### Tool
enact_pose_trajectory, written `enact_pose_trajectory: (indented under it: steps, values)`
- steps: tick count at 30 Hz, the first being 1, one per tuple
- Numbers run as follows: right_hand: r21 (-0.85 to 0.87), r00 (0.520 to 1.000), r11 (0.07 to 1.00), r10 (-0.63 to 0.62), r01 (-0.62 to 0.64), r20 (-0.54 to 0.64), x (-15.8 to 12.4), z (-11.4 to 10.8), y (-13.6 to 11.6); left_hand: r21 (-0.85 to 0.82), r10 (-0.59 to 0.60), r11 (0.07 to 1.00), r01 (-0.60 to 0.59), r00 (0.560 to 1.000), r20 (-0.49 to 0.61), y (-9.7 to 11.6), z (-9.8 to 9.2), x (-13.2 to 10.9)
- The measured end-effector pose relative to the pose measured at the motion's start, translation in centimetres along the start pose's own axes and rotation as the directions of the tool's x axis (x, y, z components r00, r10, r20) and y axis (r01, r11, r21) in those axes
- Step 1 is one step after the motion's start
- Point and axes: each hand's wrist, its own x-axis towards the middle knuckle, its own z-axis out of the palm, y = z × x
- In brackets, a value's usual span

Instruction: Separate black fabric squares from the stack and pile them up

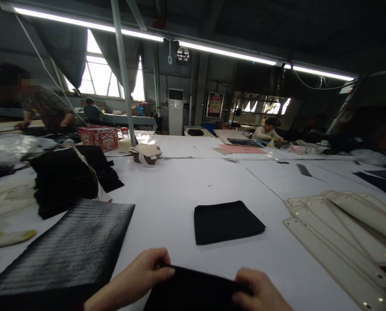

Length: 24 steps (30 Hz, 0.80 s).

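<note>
Between my two hands a piece of black fabric (196, 291) is stretched at the near edge of the white table. My left hand (147, 270) pinches its upper left corner between thumb and fingers. At the upper right corner, my right hand (254, 289) grips the same piece; its fingertips are partly hidden. The lower part of the fabric runs out of view. Just beyond my hands lies a neat stack of black fabric pieces (228, 222) on the table. To the left of my left hand rests a large black sheet with a shiny, striped surface (73, 246).
A tied bundle of black pieces (66, 177) stands at left, near a red patterned box (99, 137). Beige panels with metal eyelets (329, 242) overlap at right. A metal post (123, 73) rises from the table. Co-workers sit or stand at left (47, 103) and far right (267, 131).
</note>
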Motion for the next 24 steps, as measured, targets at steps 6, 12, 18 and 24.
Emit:
enact_pose_trajectory:
  steps: [6,12,18,24]
  values:
    - [0.045,0.969,0.982,0.188,-0.183,-0.158,10.7,-12.1,0.3,0.011,0.08,0.997,-0.079,0.972,-0.22,4.6,1.2,11.1]
    - [-0.176,0.896,0.948,0.176,-0.266,-0.409,18.3,-12.3,2.2,0.232,0.17,0.97,-0.079,0.899,-0.403,6.6,1.5,16.0]
    - [-0.542,0.818,0.829,-0.405,0.14,-0.408,16.3,-3.8,5.9,0.502,0.236,0.865,0.003,0.88,-0.412,2.6,-2.0,4.3]
    - [-0.547,0.704,0.691,-0.669,0.472,-0.238,11.6,5.5,3.6,0.637,-0.008,0.662,0.395,0.853,-0.522,-4.2,-5.3,-12.5]
